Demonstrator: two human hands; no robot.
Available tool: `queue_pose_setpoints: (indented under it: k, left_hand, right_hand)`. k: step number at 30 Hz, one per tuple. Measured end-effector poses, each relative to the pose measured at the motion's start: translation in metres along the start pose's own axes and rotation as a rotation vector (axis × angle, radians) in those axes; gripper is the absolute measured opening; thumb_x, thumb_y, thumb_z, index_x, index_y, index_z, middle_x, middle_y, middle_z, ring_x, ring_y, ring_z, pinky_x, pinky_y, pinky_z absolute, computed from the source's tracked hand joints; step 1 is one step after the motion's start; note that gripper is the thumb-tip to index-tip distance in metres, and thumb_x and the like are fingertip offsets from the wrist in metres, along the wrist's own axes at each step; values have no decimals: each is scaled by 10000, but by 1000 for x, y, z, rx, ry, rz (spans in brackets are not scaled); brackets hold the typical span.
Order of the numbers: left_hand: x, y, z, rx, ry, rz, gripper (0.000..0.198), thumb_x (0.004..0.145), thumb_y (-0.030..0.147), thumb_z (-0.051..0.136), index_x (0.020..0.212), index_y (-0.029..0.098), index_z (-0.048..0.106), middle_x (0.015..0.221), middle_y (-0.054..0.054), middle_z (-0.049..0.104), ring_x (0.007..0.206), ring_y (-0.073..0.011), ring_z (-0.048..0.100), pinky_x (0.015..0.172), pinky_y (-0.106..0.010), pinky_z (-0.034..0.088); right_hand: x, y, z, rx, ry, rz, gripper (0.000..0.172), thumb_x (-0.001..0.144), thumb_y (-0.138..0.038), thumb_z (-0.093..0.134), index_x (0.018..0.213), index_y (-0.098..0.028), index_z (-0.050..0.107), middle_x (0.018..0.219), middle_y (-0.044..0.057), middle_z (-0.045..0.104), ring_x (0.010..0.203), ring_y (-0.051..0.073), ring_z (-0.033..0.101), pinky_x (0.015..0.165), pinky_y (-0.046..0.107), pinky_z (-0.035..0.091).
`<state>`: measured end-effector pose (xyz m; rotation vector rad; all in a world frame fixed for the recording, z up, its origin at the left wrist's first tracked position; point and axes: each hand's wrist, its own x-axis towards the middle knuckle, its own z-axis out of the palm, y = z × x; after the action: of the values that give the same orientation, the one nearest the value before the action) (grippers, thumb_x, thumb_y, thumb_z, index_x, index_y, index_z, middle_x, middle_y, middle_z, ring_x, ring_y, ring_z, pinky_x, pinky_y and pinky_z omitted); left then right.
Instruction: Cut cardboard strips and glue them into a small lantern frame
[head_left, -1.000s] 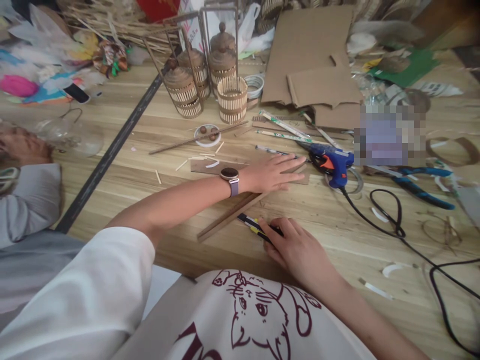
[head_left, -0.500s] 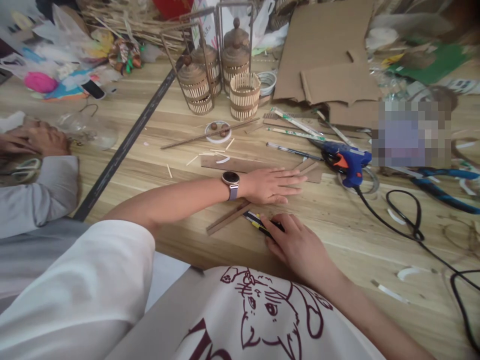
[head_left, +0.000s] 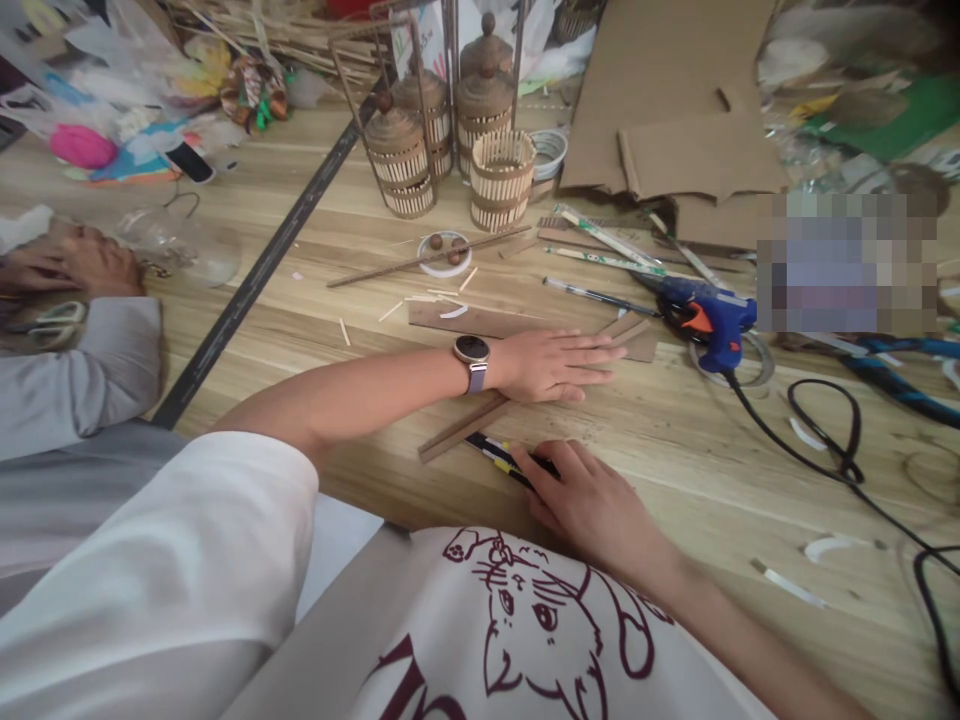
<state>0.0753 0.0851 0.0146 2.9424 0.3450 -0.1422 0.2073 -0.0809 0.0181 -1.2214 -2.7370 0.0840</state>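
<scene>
My left hand [head_left: 562, 362] lies flat with its fingers stretched out, palm down, over a long brown strip [head_left: 499, 322] and some shorter thin pieces [head_left: 628, 330]. In my right hand [head_left: 592, 492] is a utility knife [head_left: 501, 459], black with yellow and white parts, its front end pointing left. The knife's tip is close to a pair of narrow brown strips [head_left: 456, 430], which lie at a slant below my left wrist. Whether the tip touches them I cannot tell. My right fingers cover the rear of the knife.
Lidded stick baskets [head_left: 405, 165] with tall handles and an open stick basket [head_left: 502, 185] stand at the back. A blue glue gun [head_left: 712, 320] and its black cord [head_left: 799, 465] lie to the right. Another person's hands [head_left: 97, 262] rest at far left, near scissors [head_left: 60, 325].
My right hand has drawn the knife a little left and toward me, and more of the knife shows. My left hand stays flat in place; the camera view has shifted slightly.
</scene>
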Motion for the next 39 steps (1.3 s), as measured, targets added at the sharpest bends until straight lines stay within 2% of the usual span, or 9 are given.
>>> queue_pose_setpoints:
  k: [6, 12, 17, 23, 26, 32, 37, 39]
  left_hand:
    - [0, 0, 2, -34, 31, -4, 525, 1014, 359, 332, 1513, 194, 350, 1633, -23, 184, 1515, -187, 126, 1230, -350, 75]
    - [0, 2, 0, 10, -13, -22, 536, 1014, 344, 322, 1530, 202, 303, 1641, -13, 146, 1519, -179, 96, 1228, -344, 51]
    - [1, 2, 1, 18, -1, -37, 527, 1011, 337, 331, 1528, 233, 308, 1639, 13, 158, 1517, -157, 95, 1229, -335, 61]
    - [2, 1, 3, -7, 31, -27, 520, 1005, 317, 357, 1513, 207, 345, 1631, -8, 198, 1512, -165, 135, 1231, -338, 85]
    - [1, 1, 3, -1, 56, -13, 513, 1004, 303, 366, 1503, 186, 366, 1626, -32, 218, 1508, -184, 161, 1229, -356, 110]
    - [1, 2, 4, 46, 42, -16, 515, 1012, 305, 342, 1520, 219, 327, 1632, 2, 201, 1510, -168, 149, 1225, -341, 104]
    - [-5, 7, -1, 105, 139, -43, 596, 1005, 381, 402, 1532, 128, 286, 1622, -87, 229, 1503, -209, 177, 1217, -359, 115]
    - [-12, 12, -6, 107, 192, -61, 609, 1001, 433, 415, 1504, 100, 335, 1591, -130, 298, 1470, -236, 259, 1193, -368, 180]
  right_hand:
    - [8, -6, 3, 2, -61, -28, 424, 854, -174, 569, 1278, -158, 568, 976, 105, 634, 859, 235, 596, 658, 314, 494]
    - [7, -12, 5, 12, -48, -52, 431, 857, -166, 569, 1288, -159, 564, 987, 104, 638, 859, 230, 596, 648, 310, 489]
    - [13, -15, 6, 4, -74, -62, 456, 843, -162, 595, 1298, -155, 562, 983, 108, 640, 859, 235, 591, 654, 317, 484]
    - [16, -24, 11, 100, -54, -201, 404, 849, -184, 621, 1252, -200, 587, 953, 72, 639, 834, 200, 579, 654, 291, 460]
    - [16, -27, 13, 109, -43, -209, 415, 851, -178, 619, 1264, -199, 582, 958, 74, 634, 838, 200, 571, 653, 291, 451]
    - [14, -23, 13, 110, -13, -204, 424, 840, -171, 621, 1263, -177, 588, 954, 83, 634, 841, 208, 565, 671, 304, 459]
    - [8, -11, 6, 87, -23, -221, 430, 857, -180, 598, 1286, -176, 587, 962, 84, 648, 867, 223, 578, 717, 336, 495]
    - [1, -3, 5, 80, -18, -218, 413, 873, -167, 574, 1285, -184, 591, 990, 88, 657, 888, 225, 585, 734, 345, 508]
